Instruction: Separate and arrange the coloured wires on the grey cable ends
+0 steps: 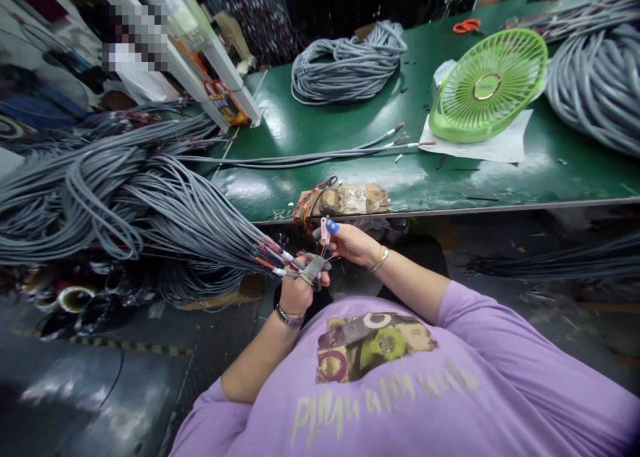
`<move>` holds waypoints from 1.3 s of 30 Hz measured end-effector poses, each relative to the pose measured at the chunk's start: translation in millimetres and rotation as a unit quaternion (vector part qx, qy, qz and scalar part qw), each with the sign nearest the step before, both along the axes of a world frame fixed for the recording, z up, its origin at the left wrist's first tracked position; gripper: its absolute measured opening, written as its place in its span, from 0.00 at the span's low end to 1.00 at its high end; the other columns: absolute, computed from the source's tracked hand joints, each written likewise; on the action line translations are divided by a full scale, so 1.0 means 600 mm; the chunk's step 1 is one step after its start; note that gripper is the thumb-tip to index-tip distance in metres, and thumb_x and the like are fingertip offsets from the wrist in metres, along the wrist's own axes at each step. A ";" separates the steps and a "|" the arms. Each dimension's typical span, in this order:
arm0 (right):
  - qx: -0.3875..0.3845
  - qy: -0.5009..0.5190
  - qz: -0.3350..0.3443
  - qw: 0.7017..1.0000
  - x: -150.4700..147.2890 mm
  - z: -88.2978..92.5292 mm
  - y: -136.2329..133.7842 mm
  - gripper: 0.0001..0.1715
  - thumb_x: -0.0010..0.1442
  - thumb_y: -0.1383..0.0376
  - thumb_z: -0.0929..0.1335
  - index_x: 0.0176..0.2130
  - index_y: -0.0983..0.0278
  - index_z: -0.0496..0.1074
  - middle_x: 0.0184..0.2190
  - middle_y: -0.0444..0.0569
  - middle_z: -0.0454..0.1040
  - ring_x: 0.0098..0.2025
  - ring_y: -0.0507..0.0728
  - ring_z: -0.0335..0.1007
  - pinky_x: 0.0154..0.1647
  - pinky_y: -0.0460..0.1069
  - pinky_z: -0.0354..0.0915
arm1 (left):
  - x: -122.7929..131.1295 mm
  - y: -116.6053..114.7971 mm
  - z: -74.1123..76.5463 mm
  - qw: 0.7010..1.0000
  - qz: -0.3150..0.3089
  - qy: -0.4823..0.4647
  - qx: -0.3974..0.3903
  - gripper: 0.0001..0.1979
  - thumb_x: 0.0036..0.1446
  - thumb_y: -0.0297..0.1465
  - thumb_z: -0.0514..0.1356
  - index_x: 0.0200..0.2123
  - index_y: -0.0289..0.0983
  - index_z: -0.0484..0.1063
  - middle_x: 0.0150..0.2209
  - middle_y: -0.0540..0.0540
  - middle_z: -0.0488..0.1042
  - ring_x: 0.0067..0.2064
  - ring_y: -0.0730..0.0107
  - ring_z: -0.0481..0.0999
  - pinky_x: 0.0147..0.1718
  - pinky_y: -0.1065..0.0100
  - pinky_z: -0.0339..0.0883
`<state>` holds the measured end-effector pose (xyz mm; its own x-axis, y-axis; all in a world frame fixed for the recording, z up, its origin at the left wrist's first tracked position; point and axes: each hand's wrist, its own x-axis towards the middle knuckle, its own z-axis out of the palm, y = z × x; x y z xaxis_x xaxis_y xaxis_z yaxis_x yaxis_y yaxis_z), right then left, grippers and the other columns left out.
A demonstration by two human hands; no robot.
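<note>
My left hand (297,293) is closed around the stripped end of a grey cable, its thin coloured wires fanned out. Grey wrapping covers part of that hand's fingers. Close beside it, my right hand (353,245) pinches a small pale pink piece (325,231) against the coloured wires; its exact kind is too small to make out. Something blue covers a fingertip of that hand. To the left, a thick bundle of grey cables (200,200) ends in stripped, coloured wires near my left hand.
A wooden block (364,199) with red and black wires sits at the green table's (280,137) front edge. Further back lie a coil of grey cable (345,67), a green fan (487,87) and orange scissors (467,27). Another large coil (600,87) is at right. People are partly visible behind.
</note>
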<state>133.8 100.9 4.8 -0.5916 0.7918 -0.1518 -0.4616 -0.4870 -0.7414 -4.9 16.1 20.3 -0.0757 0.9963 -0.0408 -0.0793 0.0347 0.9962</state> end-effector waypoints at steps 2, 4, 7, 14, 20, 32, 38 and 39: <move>0.041 -0.032 -0.099 0.994 -0.007 -0.002 -0.002 0.28 0.45 0.45 0.74 0.26 0.66 0.67 0.19 0.40 0.63 0.19 0.45 0.49 0.19 0.42 0.47 | 0.000 0.006 0.000 1.000 -0.008 -0.011 -0.011 0.13 0.51 0.39 0.63 0.25 0.35 0.73 0.17 0.50 0.71 0.16 0.76 0.68 0.14 0.75 0.58; 0.071 -0.062 -0.174 0.980 -0.013 -0.007 -0.003 0.30 0.47 0.42 0.71 0.23 0.66 0.65 0.17 0.39 0.61 0.19 0.45 0.49 0.20 0.43 0.47 | 0.000 0.010 0.000 1.000 -0.015 -0.017 -0.017 0.13 0.51 0.39 0.63 0.25 0.34 0.73 0.17 0.50 0.71 0.16 0.76 0.68 0.14 0.75 0.57; 0.047 -0.048 -0.149 0.987 -0.022 -0.011 -0.001 0.33 0.50 0.38 0.67 0.26 0.66 0.68 0.18 0.42 0.64 0.20 0.47 0.53 0.21 0.44 0.50 | 0.001 0.012 -0.001 0.999 -0.023 -0.016 -0.016 0.12 0.52 0.38 0.63 0.25 0.34 0.73 0.16 0.50 0.70 0.16 0.77 0.67 0.14 0.75 0.57; -0.089 0.040 -0.119 0.988 -0.038 -0.001 0.004 0.31 0.50 0.41 0.69 0.29 0.67 0.73 0.22 0.44 0.68 0.22 0.47 0.59 0.22 0.43 0.56 | 0.005 0.014 -0.003 0.999 -0.032 0.013 -0.037 0.13 0.51 0.39 0.63 0.24 0.34 0.73 0.15 0.50 0.69 0.16 0.76 0.67 0.15 0.74 0.58; -0.100 0.052 -0.134 0.985 -0.040 0.003 0.002 0.32 0.48 0.41 0.70 0.28 0.68 0.73 0.19 0.43 0.65 0.21 0.46 0.57 0.20 0.42 0.55 | 0.004 0.014 -0.007 0.998 -0.045 0.014 -0.039 0.13 0.53 0.38 0.62 0.24 0.34 0.73 0.15 0.51 0.69 0.16 0.76 0.67 0.15 0.74 0.56; -0.101 0.051 -0.001 0.994 -0.010 0.000 -0.008 0.34 0.58 0.39 0.61 0.35 0.66 0.74 0.28 0.48 0.71 0.24 0.49 0.60 0.24 0.44 0.59 | 0.003 -0.013 0.000 0.999 -0.014 0.023 -0.018 0.13 0.53 0.39 0.62 0.23 0.35 0.73 0.16 0.50 0.70 0.17 0.76 0.67 0.16 0.74 0.59; -0.067 0.043 -0.044 0.996 -0.012 0.003 -0.011 0.24 0.57 0.48 0.68 0.36 0.66 0.74 0.24 0.44 0.69 0.23 0.48 0.56 0.22 0.43 0.55 | 0.011 -0.012 -0.001 0.999 0.049 0.006 -0.002 0.12 0.51 0.40 0.63 0.26 0.35 0.73 0.16 0.51 0.70 0.17 0.75 0.68 0.16 0.73 0.60; -0.071 0.040 -0.051 0.995 -0.013 0.003 -0.012 0.25 0.57 0.47 0.67 0.35 0.66 0.74 0.24 0.44 0.69 0.23 0.48 0.56 0.22 0.43 0.55 | 0.013 -0.010 -0.001 0.999 0.052 0.004 -0.003 0.12 0.51 0.40 0.63 0.27 0.35 0.73 0.16 0.51 0.70 0.17 0.75 0.68 0.16 0.73 0.60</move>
<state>125.9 93.9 6.4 -0.5232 0.8226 -0.2226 -0.5695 -0.5318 -0.6267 2.7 10.0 19.6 -0.1793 0.9827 -0.0460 -0.0756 0.0328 0.9966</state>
